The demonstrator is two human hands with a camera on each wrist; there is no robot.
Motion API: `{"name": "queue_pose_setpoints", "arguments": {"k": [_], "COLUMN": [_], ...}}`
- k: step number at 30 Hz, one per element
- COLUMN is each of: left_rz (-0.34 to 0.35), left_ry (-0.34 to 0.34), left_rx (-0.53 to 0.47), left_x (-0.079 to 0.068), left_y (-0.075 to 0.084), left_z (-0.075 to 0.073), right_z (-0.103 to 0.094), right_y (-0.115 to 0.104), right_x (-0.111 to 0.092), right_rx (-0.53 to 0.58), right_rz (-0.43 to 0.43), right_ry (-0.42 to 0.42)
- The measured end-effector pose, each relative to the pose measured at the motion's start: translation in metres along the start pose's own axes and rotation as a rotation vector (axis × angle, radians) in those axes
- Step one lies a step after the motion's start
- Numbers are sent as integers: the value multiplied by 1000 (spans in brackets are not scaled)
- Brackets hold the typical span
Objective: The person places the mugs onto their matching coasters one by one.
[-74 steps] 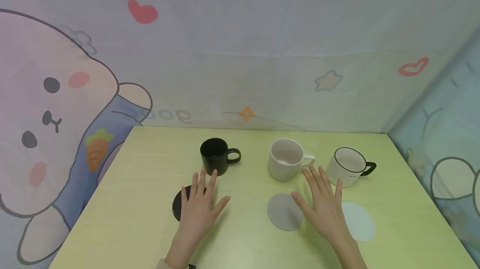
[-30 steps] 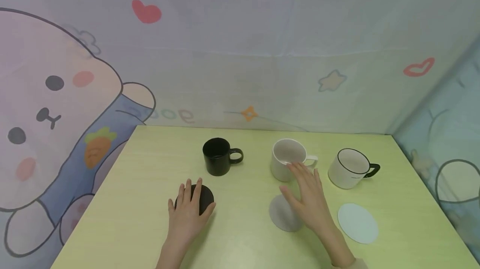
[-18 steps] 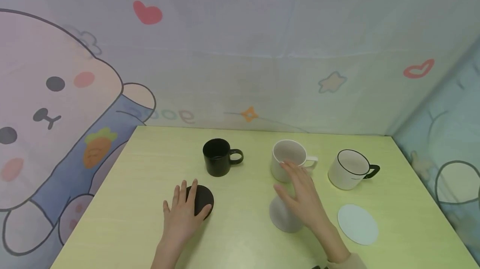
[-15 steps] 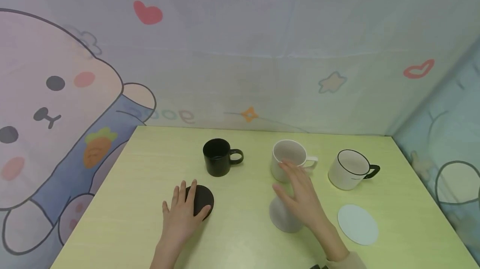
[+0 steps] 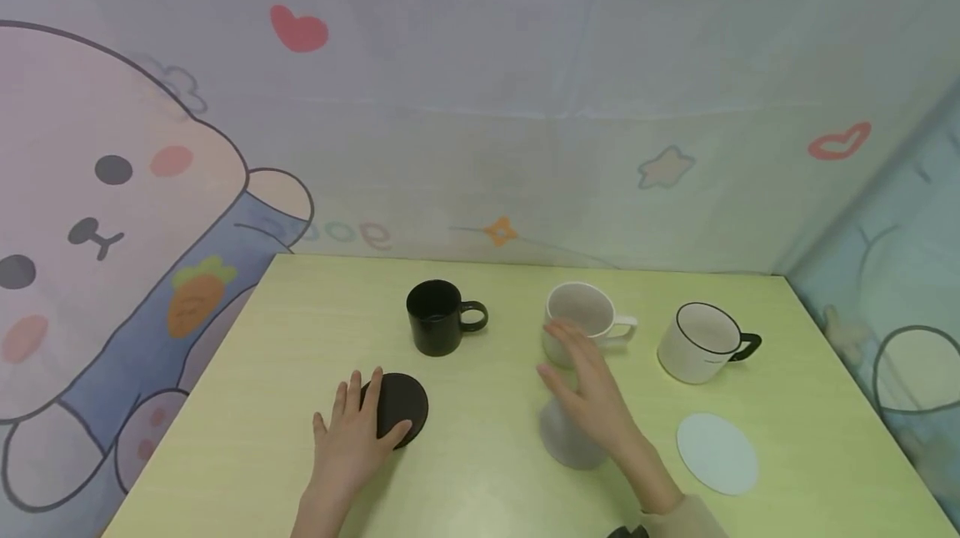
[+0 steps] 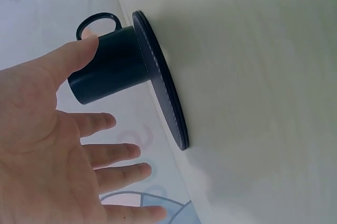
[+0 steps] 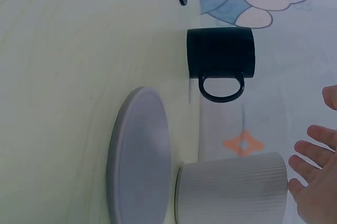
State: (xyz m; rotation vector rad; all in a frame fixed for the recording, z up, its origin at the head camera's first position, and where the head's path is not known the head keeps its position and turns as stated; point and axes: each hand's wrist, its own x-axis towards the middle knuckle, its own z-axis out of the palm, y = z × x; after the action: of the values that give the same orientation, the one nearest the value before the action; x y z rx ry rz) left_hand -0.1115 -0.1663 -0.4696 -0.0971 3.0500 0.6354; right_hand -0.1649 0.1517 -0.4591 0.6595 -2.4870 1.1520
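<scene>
My left hand [image 5: 348, 438] hovers with spread fingers at the left side of a round black coaster [image 5: 402, 406], partly covering it. In the left wrist view a gap shows between the fingers [image 6: 120, 176] and that coaster, which lies on the table. Behind it stands a black mug [image 5: 437, 329], handle to the right. My right hand [image 5: 592, 400] is held above a round grey coaster [image 5: 566, 442], fingers extended in front of a white mug [image 5: 581, 302]. The right wrist view shows this mug as ribbed, with the fingertips near its rim; contact cannot be told.
At the right stands a white mug with black rim and handle [image 5: 692, 354]. A round white coaster [image 5: 716, 455] lies in front of it. The pale wooden table [image 5: 480, 480] ends at a printed cloth backdrop [image 5: 465, 104]. A dark object [image 5: 628, 532] shows at the bottom edge.
My left hand has moved left, uncovering more of the black coaster. My right hand has shifted left to over the grey coaster, leaving the white coaster uncovered. Mugs and coasters stay put.
</scene>
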Motion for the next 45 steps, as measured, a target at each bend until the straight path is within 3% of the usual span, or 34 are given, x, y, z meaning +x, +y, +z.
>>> {"name": "queue_pose_setpoints", "arguments": {"k": [14,29,45], "left_rz": [-13,-19,3], "left_ry": [-103,-167,-168], "left_rx": [34,30,23], "left_x": [5,11,10], "left_y": [-16,-26,-30], "left_z": [-1,-3,-3], "right_z": [9,22,38], "right_y": [-5,-5,-6], "right_x": [17,29,39], "right_rx": [91,150,253], "right_rz": [42,75,127], "right_ry": [-15,-33,-58]}}
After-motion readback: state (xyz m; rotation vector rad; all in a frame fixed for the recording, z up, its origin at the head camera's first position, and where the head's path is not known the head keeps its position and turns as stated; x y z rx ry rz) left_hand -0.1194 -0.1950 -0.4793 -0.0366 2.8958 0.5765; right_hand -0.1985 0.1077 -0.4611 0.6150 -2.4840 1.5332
